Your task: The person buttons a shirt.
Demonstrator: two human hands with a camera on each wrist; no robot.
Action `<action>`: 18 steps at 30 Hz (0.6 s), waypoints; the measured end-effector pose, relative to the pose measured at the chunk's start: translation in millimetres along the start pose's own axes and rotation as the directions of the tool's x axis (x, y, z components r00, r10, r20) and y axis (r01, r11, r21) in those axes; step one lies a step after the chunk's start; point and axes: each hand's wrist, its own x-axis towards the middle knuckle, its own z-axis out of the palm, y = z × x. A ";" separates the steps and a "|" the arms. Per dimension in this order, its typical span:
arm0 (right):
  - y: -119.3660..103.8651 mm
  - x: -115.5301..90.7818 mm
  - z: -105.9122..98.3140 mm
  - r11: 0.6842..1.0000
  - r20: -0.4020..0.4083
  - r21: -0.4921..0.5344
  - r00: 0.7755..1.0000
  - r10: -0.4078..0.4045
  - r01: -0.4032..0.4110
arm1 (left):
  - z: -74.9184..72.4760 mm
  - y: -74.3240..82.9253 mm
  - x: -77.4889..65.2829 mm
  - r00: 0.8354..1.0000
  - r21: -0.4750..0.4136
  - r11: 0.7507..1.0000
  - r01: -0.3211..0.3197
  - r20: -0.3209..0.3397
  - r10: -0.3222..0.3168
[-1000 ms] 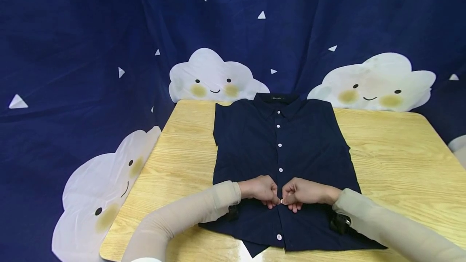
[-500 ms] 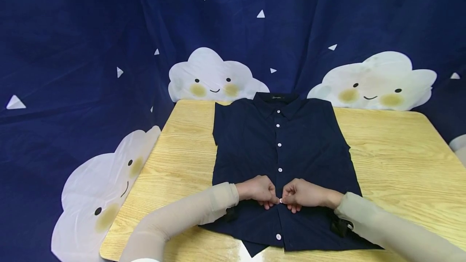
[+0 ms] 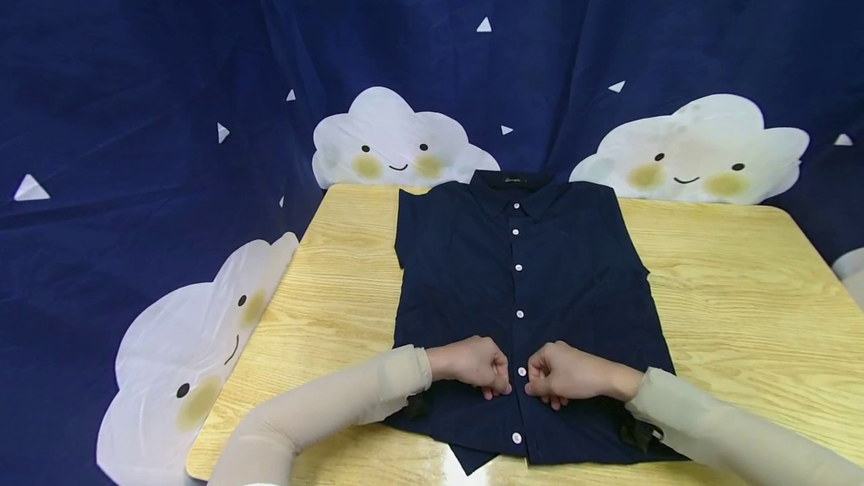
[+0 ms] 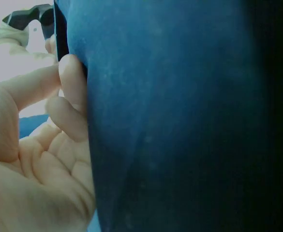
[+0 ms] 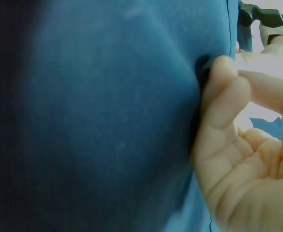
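A navy button-up shirt (image 3: 459,283) lies front up, collar away from me, with a row of white buttons down its middle. My left hand (image 3: 472,363) is at the left of the placket and pinches the cloth between thumb and forefinger. Across from it, my right hand (image 3: 570,373) pinches cloth just right of the placket. A white button (image 3: 522,371) shows in the gap between the two hands. Close up in both wrist views, thumb and fingertips meet at a fold of the shirt; part of each grip is hidden by the cloth.
The shirt rests on a light wooden table (image 3: 729,298). Another white button (image 3: 517,438) sits near the hem, where a corner of cloth (image 3: 472,459) hangs toward me. Behind the table is a dark blue curtain (image 3: 432,36) with white cloud shapes.
Both hands have moved slightly toward me and apart, off the button they were pinching together. That button, mostly covered by fingertips before, is now in full sight.
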 end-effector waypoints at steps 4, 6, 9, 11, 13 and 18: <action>-1.8 -4.2 4.4 1.000 0.031 0.019 0.999 0.022 -0.023 | 2.2 -0.8 -3.7 0.998 0.029 0.998 -0.047 0.039 0.046; -2.7 -6.2 7.2 0.999 0.047 0.021 0.998 0.028 -0.029 | 4.0 -0.4 -4.8 0.996 0.049 0.996 -0.070 0.052 0.068; -4.5 -8.0 11.6 0.999 0.062 0.023 0.998 0.024 -0.025 | 5.3 0.6 -4.8 0.994 0.052 0.994 -0.096 0.067 0.092; -5.4 -8.7 14.7 0.999 0.071 0.020 0.997 0.023 -0.025 | 5.9 1.3 -4.1 0.992 0.046 0.994 -0.104 0.075 0.100; -6.9 -9.0 18.0 0.999 0.078 0.026 0.996 0.031 -0.034 | 5.9 1.8 -3.5 0.991 0.019 0.994 -0.107 0.084 0.105; -10.8 -10.3 25.7 0.996 0.091 0.028 0.993 0.081 -0.084 | 6.9 3.3 -3.1 0.990 -0.030 0.994 -0.106 0.093 0.109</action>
